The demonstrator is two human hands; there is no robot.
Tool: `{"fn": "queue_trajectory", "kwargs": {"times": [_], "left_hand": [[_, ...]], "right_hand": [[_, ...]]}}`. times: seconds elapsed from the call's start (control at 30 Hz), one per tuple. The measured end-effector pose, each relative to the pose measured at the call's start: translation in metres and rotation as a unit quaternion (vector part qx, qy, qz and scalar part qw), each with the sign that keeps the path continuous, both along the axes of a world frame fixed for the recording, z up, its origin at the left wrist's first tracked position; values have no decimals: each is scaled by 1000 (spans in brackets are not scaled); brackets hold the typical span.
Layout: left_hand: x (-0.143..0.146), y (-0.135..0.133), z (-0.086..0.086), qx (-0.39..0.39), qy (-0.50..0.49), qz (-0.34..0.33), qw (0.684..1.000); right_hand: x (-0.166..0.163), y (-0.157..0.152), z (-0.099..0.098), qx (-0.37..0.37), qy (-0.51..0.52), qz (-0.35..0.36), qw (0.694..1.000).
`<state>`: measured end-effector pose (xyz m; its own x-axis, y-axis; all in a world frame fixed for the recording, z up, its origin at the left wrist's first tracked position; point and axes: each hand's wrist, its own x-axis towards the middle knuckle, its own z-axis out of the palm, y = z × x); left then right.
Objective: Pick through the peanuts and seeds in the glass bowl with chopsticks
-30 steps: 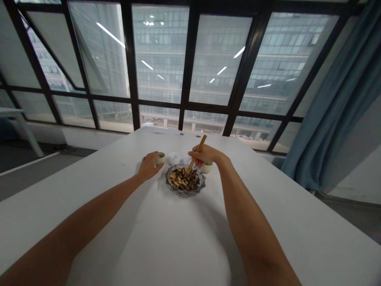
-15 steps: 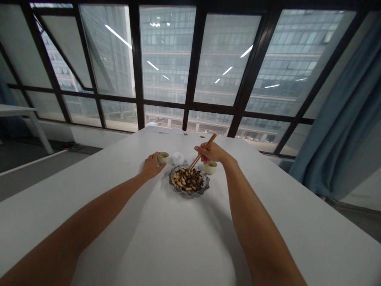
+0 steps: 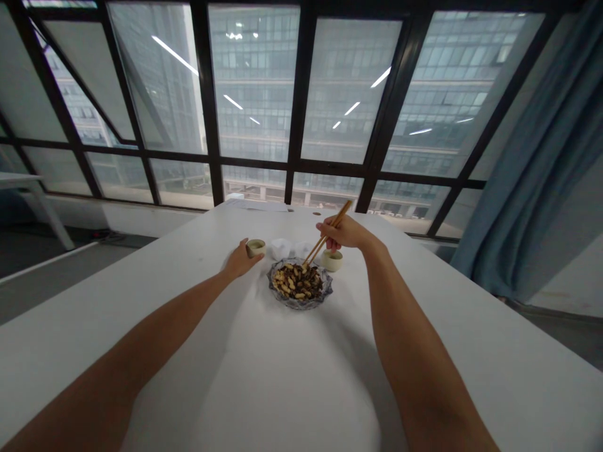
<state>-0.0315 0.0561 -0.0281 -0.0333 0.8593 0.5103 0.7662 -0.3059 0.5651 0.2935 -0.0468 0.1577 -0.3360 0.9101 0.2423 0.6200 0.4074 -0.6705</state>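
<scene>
My right hand [image 3: 347,232] is closed around a pair of wooden chopsticks [image 3: 341,213]. Their tips, slightly apart, touch the food at the back of a scalloped clear glass bowl [image 3: 300,306]. In the bowl lies a mix of pale, peanut-like pieces and small dark pieces [image 3: 298,281]. To the left, my left hand [image 3: 239,260] curls round a small pale-green cup [image 3: 256,247], thumb in front and fingers at its left side. A second pale-green cup [image 3: 332,262] stands under my right hand, right of the bowl.
Behind the bowl sit two white, translucent objects, one at the left [image 3: 281,248] and one at the right [image 3: 304,249], too blurred to name. Papers [image 3: 261,205] lie at the far end of the white table [image 3: 264,376]. Windows rise beyond it, with a blue curtain [image 3: 522,188] at the right.
The chopsticks have shifted slightly right and their tips now stand further apart over the food. My left hand's fingers have moved from the cup's rim to its left side. The view has shifted a little.
</scene>
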Motion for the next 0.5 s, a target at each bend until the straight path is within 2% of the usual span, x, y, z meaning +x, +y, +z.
{"fn": "queue_trajectory", "kwargs": {"times": [0.2,0.5], "left_hand": [[1,-3,0,49,-18,-2,999],[5,-18,10,134,33,-84,987]], "right_hand": [[2,-2,3,23,3,-3,1000],[-3,-10,9,44,5,-5,999]]}}
